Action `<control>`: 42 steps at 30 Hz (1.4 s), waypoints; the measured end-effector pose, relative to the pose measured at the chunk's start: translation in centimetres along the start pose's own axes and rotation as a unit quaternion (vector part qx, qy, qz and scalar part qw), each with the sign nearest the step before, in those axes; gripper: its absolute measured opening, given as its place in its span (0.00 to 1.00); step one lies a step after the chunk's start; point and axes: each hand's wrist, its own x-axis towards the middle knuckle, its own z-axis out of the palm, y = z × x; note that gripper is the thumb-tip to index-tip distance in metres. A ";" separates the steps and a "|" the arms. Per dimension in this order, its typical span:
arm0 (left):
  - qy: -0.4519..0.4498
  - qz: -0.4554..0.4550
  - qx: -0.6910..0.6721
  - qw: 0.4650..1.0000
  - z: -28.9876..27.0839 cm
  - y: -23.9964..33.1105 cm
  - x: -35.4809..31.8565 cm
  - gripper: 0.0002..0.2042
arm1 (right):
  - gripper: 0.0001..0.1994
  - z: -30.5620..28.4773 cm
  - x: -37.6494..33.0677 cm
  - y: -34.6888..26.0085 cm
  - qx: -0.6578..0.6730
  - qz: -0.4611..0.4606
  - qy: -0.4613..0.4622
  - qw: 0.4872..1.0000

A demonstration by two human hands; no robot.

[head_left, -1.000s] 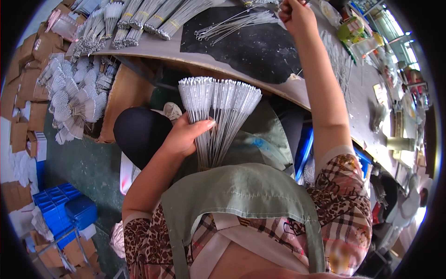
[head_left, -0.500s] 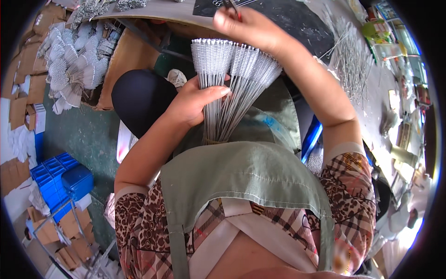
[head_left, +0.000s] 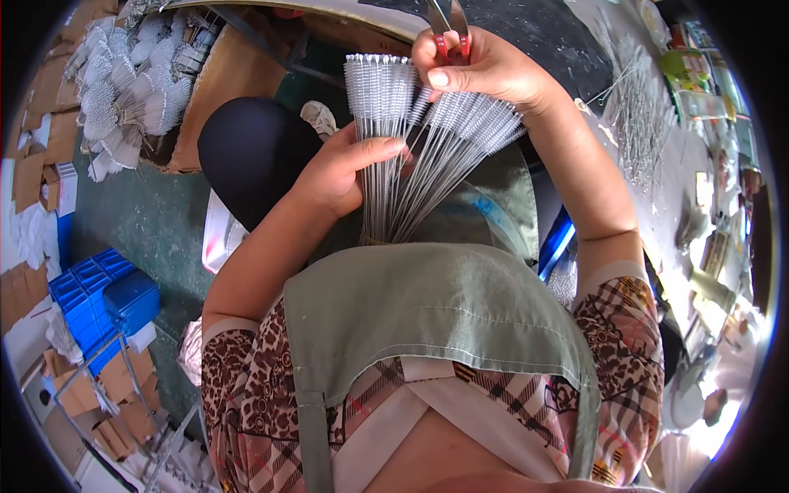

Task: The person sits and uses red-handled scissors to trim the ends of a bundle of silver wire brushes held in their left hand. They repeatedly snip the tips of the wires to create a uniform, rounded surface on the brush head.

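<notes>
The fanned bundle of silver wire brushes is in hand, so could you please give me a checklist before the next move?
1. Left hand gripping the fanned bundle of thin silver wire brushes: ok.
2. Right hand holding the red-handled metal hand tool: ok.
3. Tool tips fully visible: cannot tell; they run to the picture's upper edge.
4. Brush heads in one even cluster: not ok; a gap splits them.
5. Bundle's lower ends level: cannot tell; the grey-green cloth apron hides them.

Brushes before table, crate left, wires right
</notes>
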 end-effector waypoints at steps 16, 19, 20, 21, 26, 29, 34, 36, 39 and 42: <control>0.029 0.007 0.049 0.998 0.2 0.3 -0.1 0.15 | 0.09 1.0 0.2 -0.7 0.032 0.008 0.030 0.999; 0.031 0.008 0.048 0.998 0.9 0.2 -0.2 0.16 | 0.10 0.9 -0.2 -0.6 0.001 0.016 0.049 0.999; 0.036 0.006 0.051 0.998 0.9 0.2 -0.2 0.17 | 0.11 0.3 -0.2 0.2 -0.031 -0.004 0.035 0.999; 0.041 0.005 0.055 0.998 1.0 0.2 -0.2 0.17 | 0.12 -0.1 -0.2 0.6 -0.063 -0.025 0.020 0.998; 0.071 0.001 0.093 0.993 0.7 0.0 0.0 0.10 | 0.14 1.3 0.0 -1.6 0.009 0.045 0.053 0.998; 0.048 -0.003 0.089 0.995 0.5 0.1 0.0 0.11 | 0.14 -0.5 0.2 0.6 -0.028 -0.043 -0.040 0.998; 0.041 0.014 0.078 0.996 0.2 0.0 -0.2 0.15 | 0.14 2.0 0.3 -1.4 -0.016 0.056 0.106 0.993; 0.018 0.011 0.082 0.996 -0.1 0.0 -0.1 0.15 | 0.14 1.4 0.2 -0.9 -0.020 0.058 0.078 0.995; 0.028 0.017 0.051 0.998 1.0 0.2 -0.1 0.13 | 0.13 0.1 -0.1 0.4 -0.047 0.060 0.063 0.995; 0.058 0.025 0.045 0.997 1.2 0.2 -0.2 0.12 | 0.12 0.0 -0.1 0.5 -0.058 0.066 0.062 0.994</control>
